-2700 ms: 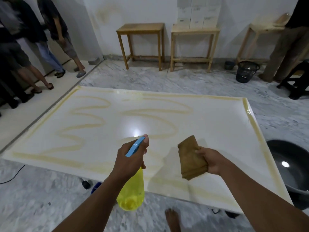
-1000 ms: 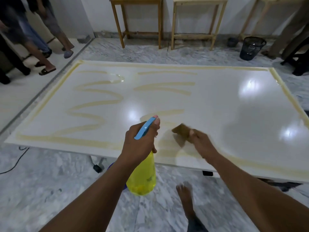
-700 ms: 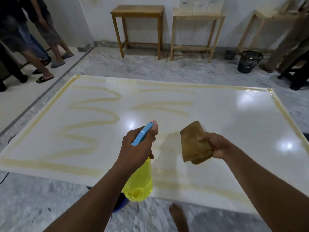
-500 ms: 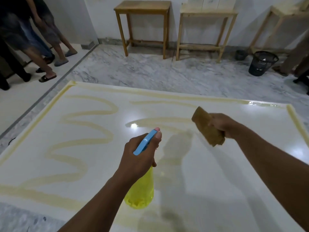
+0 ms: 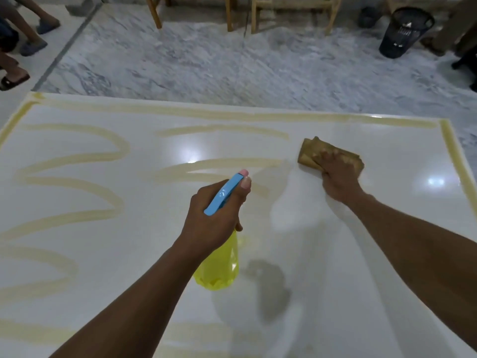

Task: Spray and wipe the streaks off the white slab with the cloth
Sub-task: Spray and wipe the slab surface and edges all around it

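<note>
The glossy white slab [image 5: 387,254] fills the lower view, marked with yellow-brown wavy streaks [image 5: 77,156] on its left half and a band along its far and right edges. My left hand [image 5: 214,218] grips a yellow spray bottle [image 5: 219,267] with a blue trigger head, held above the slab's middle. My right hand [image 5: 338,174] presses a folded brown cloth [image 5: 309,151] flat on the slab at the right, beside the end of a streak.
Grey marble floor [image 5: 232,63] lies beyond the slab. Wooden table legs [image 5: 229,14] stand at the back, a black mesh bin [image 5: 405,32] at the back right. Feet of other people [image 5: 23,45] are at the far left and right.
My right hand has come down from mid-air and set the cloth on the slab at the right. The view has tilted down and closer. The bottle stays in my left hand.
</note>
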Motion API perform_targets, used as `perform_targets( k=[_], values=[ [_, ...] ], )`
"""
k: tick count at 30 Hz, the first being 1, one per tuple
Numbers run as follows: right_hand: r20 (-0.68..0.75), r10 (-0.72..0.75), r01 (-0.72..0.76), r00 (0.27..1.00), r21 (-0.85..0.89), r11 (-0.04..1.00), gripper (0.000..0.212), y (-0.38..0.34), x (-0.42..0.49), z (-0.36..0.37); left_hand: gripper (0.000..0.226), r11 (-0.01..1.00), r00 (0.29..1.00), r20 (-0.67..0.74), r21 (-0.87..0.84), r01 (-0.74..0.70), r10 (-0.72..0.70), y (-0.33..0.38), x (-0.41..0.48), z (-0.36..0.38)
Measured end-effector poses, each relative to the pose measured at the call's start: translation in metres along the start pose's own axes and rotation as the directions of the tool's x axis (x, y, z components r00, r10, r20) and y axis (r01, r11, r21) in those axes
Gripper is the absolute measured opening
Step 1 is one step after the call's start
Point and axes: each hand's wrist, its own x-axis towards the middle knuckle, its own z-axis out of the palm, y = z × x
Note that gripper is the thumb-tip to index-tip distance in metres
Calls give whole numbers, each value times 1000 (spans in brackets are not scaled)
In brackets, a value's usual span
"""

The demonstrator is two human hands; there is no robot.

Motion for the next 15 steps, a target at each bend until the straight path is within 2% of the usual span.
perform_targets(
  k=[2,5,9,13,15],
  values=[
    [-3,-12,12,1000,21,1000,62,-13,-34,5,10,1000,1000,12,14,-2,1,-2,-9,8],
    [-93,-44,47,995,33,998,60,-24,-92,26,11,999,1000,21,30,-11,11,-5,-36,7],
    [-34,-29,32,999,103,994,65,-58,-186,53,10,996,999,21,72,-46,45,-10,-90,-4],
    [-70,-71,81,995,148,986,66,-106,-291,83,13,995,998,-6,69,-67,68,-25,-165,-24],
    [-74,-93,103,993,153,983,63,-132,-338,100,32,996,998,-31,76,-52,55,-34,-204,-37]
  ],
)
